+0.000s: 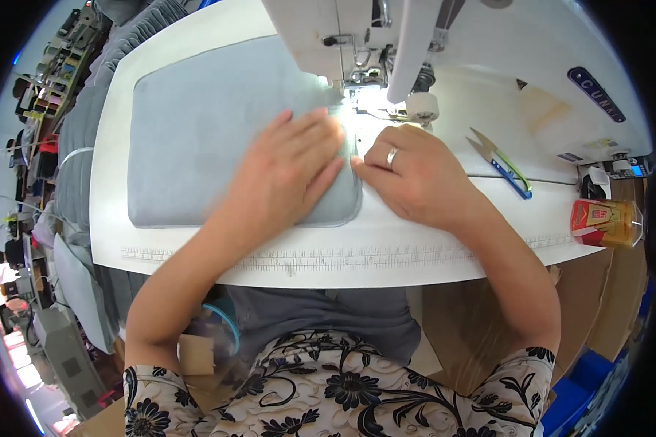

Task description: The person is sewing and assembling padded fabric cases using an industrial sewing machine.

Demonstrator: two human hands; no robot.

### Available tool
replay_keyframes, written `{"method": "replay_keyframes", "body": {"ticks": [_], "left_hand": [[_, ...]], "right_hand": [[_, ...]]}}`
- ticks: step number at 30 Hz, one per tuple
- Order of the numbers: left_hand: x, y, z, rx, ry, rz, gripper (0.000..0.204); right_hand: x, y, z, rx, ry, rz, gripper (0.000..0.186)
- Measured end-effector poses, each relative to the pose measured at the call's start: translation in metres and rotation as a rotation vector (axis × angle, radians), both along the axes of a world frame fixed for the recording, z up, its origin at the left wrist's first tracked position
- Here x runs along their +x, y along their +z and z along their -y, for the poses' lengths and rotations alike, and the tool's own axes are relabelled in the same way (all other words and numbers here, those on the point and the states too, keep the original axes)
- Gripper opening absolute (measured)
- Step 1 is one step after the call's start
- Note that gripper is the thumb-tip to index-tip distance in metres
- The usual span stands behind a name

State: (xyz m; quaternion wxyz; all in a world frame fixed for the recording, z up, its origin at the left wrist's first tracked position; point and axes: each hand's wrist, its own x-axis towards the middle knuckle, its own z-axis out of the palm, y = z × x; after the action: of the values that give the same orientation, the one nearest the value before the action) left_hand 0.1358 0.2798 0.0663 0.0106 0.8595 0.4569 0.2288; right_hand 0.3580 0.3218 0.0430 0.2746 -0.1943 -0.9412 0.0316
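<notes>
A grey-blue fabric panel [197, 146] with rounded corners lies flat on the white table of a sewing machine [481, 44]. Its right edge runs beside the lit needle area. My left hand [291, 164], slightly blurred, lies flat on the panel with fingers stretched toward the presser foot [357, 91]. On the panel's right edge, just in front of the foot, my right hand [415, 171] is closed, with thumb and curled fingers at the edge. A ring is on one of its fingers. The fingertips' grip on the cloth is partly hidden.
Thread snips [504, 164] with blue and green handles lie right of my right hand. A red and yellow packet [603, 222] sits at the table's right end. A printed ruler [328, 257] runs along the front edge. Stacked grey pieces [80, 160] stand at the left.
</notes>
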Motion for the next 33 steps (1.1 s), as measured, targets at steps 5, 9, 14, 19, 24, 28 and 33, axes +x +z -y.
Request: {"method": "replay_keyframes", "body": {"ticks": [5, 9, 14, 19, 24, 28, 33], "left_hand": [[-0.002, 0.000, 0.002, 0.019, -0.047, -0.005, 0.022], [-0.002, -0.001, -0.032, 0.073, -0.071, 0.001, 0.018], [-0.013, -0.009, -0.052, 0.009, -0.066, 0.014, 0.023], [-0.021, -0.009, -0.045, 0.012, 0.141, -0.028, 0.034], [-0.038, -0.008, 0.014, -0.040, 0.134, -0.077, 0.042], [-0.057, 0.013, 0.092, -0.140, 0.081, -0.138, 0.050], [-0.075, 0.031, 0.118, -0.246, 0.074, -0.086, 0.075]], "right_hand": [[-0.004, 0.000, -0.002, 0.044, -0.051, -0.013, 0.013], [-0.002, -0.005, -0.006, 0.096, -0.173, -0.007, 0.015], [-0.004, -0.004, -0.007, 0.045, -0.202, -0.015, 0.021], [-0.006, -0.001, -0.002, 0.040, -0.199, -0.012, 0.023], [0.004, -0.009, -0.005, 0.024, -0.082, -0.091, 0.029], [-0.003, 0.002, -0.004, -0.026, -0.056, -0.121, 0.029], [-0.002, -0.001, -0.007, -0.015, -0.037, -0.148, 0.029]]}}
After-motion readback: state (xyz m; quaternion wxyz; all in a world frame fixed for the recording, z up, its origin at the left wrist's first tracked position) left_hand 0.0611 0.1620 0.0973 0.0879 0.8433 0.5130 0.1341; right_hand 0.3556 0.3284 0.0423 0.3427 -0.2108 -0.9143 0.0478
